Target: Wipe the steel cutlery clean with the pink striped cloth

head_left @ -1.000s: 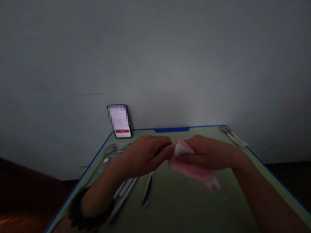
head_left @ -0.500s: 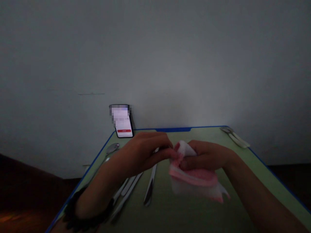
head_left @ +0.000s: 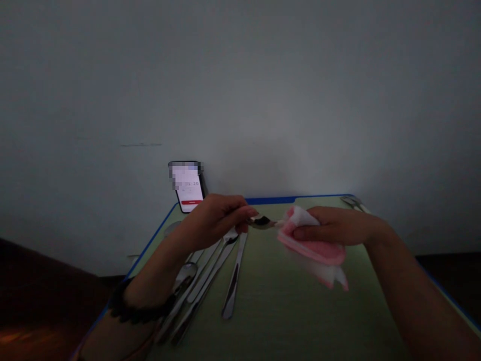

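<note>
Above the tabletop (head_left: 285, 316), a metal utensil (head_left: 260, 221), pinched by the left hand (head_left: 218, 220), enters cloth (head_left: 319, 250) clasped in the right hand (head_left: 338, 224); forearms (head_left: 409, 281) converge.

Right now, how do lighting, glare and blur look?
Head view: dim overall, with the wall darkening toward the corners; head view: the phone glows brightest, its upper screen pixelated; head view: the metal utensil between the hands shows dark and bright reflections; head view: the pink-and-white cloth looks soft-edged.

Green table (head_left: 293, 316), metal cutlery (head_left: 207, 287), leaning phone (head_left: 191, 193), corner utensils (head_left: 351, 201)
</note>
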The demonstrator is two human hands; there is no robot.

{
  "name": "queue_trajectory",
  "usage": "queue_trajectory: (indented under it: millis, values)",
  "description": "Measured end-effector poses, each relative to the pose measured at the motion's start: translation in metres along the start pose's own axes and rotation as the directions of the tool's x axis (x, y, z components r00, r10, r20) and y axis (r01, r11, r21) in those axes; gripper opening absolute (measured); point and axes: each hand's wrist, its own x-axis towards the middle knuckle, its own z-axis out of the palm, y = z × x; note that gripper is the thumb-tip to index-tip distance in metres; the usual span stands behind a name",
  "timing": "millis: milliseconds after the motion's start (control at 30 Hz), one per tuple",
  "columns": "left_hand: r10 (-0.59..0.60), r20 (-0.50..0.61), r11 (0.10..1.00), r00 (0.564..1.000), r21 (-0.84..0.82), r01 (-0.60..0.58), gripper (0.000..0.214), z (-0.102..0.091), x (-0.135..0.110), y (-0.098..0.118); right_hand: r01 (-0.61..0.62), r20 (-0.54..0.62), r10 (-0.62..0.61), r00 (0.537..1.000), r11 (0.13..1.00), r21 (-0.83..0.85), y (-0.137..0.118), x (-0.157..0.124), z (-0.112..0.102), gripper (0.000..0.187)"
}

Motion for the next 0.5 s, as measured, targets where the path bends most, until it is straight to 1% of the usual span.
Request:
queue_trajectory:
  millis: [67,133,233,300,400,500]
  values:
    - [-0.039,0.072,0.999,0.997,-0.020,0.040,0.034,0.000,0.000,0.000,-0.042,0.016,0.042,0.999,0.999,-0.031,0.002,-0.002,-0.002,0.037]
    - [-0.063,0.156,0.997,0.986,-0.041,0.070,0.035,0.003,-0.001,0.002,-0.049,0.054,0.053,0.997,0.996,-0.068,0.002,-0.002,-0.004,0.036]
    - [-0.078,0.280,0.990,0.957,-0.093,0.108,0.035,0.011,-0.002,0.010,0.028,0.091,-0.013,0.996,0.986,-0.163,-0.001,0.002,0.000,0.034]
    - [-0.086,0.337,0.990,0.937,-0.077,0.119,0.032,0.017,-0.001,0.017,0.087,0.112,-0.060,0.992,0.965,-0.246,-0.003,0.008,0.006,0.034]
    - [-0.081,0.381,0.997,0.921,0.043,0.070,0.023,0.025,0.002,0.024,0.145,0.142,-0.102,0.985,0.929,-0.341,-0.006,0.018,0.017,0.035]
    - [-0.063,0.367,0.991,0.928,0.136,0.014,0.020,0.024,0.004,0.027,0.175,0.116,-0.142,0.983,0.914,-0.365,-0.007,0.023,0.025,0.037]
